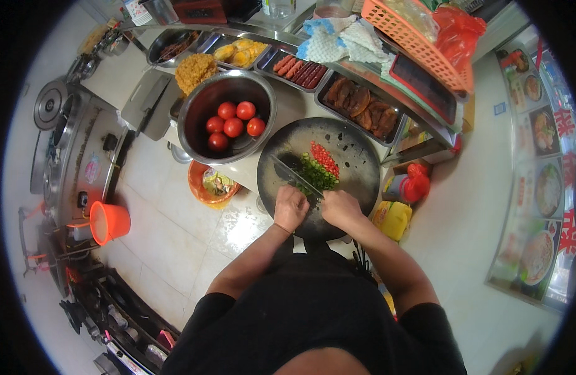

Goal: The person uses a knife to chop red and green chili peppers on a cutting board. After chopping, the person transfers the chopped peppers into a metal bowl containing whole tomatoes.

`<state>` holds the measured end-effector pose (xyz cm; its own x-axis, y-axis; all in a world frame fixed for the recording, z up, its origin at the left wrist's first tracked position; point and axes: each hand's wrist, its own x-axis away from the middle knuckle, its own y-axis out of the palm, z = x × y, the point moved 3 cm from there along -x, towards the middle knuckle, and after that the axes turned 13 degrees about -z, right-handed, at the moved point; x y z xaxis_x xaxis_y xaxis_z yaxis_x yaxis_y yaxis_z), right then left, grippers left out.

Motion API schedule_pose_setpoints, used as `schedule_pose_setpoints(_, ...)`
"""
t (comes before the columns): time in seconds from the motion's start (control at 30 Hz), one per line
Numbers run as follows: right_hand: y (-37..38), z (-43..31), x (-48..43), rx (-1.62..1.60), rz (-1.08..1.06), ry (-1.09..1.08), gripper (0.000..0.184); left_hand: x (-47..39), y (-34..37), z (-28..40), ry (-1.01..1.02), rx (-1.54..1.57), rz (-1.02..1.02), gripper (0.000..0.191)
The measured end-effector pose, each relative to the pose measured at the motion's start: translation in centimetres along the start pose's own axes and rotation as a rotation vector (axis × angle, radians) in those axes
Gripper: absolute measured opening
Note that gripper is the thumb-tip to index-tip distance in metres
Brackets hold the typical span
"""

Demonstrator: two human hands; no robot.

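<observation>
A round dark cutting board (358, 187) lies before me. My right hand (341, 210) is closed round the handle of a knife (295, 174), whose blade points up and left over the board. Chopped green pepper (319, 172) lies against the blade, with chopped red pepper (323, 154) just beyond it. My left hand (290, 208) rests at the board's near side, its fingers curled close below the blade; whether something is under them cannot be told. A steel bowl (187, 119) of several tomatoes (233, 127) stands at the board's upper left.
Metal trays of fried eggs (241, 51), sausages (299, 71) and browned meat slices (363, 105) line the counter's back. A cleaver (152, 101) lies left of the bowl. A lined waste bin (194, 180) and an orange bucket (110, 222) stand on the floor. An orange basket (414, 44) sits above.
</observation>
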<state>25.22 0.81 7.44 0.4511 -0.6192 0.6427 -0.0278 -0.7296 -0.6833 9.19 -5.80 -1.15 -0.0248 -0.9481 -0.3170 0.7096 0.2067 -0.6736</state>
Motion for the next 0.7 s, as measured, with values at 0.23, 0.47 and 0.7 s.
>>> schedule_pose_setpoints(0.23, 1.6, -1.5, -3.3, -0.136, 0.139, -0.027, 0.024, 0.0, 0.1, -0.2, -0.023, 0.02, 0.006, 0.016)
schedule_pose_setpoints(0.47, -0.1, 0.4, 0.4, -0.03, 0.07, -0.069, 0.024, 0.2, 0.0, -0.2, -0.043, 0.027, -0.023, 0.013)
schedule_pose_setpoints(0.7, 2.2, -1.6, -2.4, -0.045, 0.097, -0.039, 0.025, 0.2, 0.0, -0.2, -0.02, 0.039, -0.005, 0.014)
